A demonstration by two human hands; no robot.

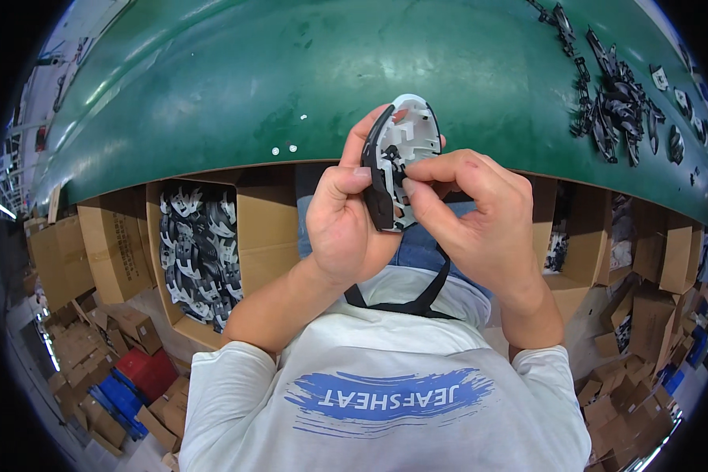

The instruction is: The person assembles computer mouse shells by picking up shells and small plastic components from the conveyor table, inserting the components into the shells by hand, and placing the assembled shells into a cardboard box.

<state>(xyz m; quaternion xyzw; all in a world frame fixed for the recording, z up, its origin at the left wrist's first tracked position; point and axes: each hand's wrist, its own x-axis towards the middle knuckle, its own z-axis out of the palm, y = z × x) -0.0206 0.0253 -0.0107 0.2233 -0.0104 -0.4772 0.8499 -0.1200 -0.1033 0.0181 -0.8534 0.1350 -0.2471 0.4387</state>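
My left hand grips an oblong plastic shell, white inside with a black outer edge. Its thumb presses on the black edge, and the other fingers go behind the shell, partly hidden. The shell is tilted up with its hollow inner side showing, just over the table's near edge. Inside it sits a small black plastic part. The thumb and forefinger of my right hand are pinched together at this black part, inside the shell. The exact contact between the fingertips and the part is too small to make out.
Small white ring-like pieces lie on the green table. Black plastic parts are heaped at its right, beside several shells. Under the near edge, a cardboard box at left holds many black-and-white shells; more boxes stand right.
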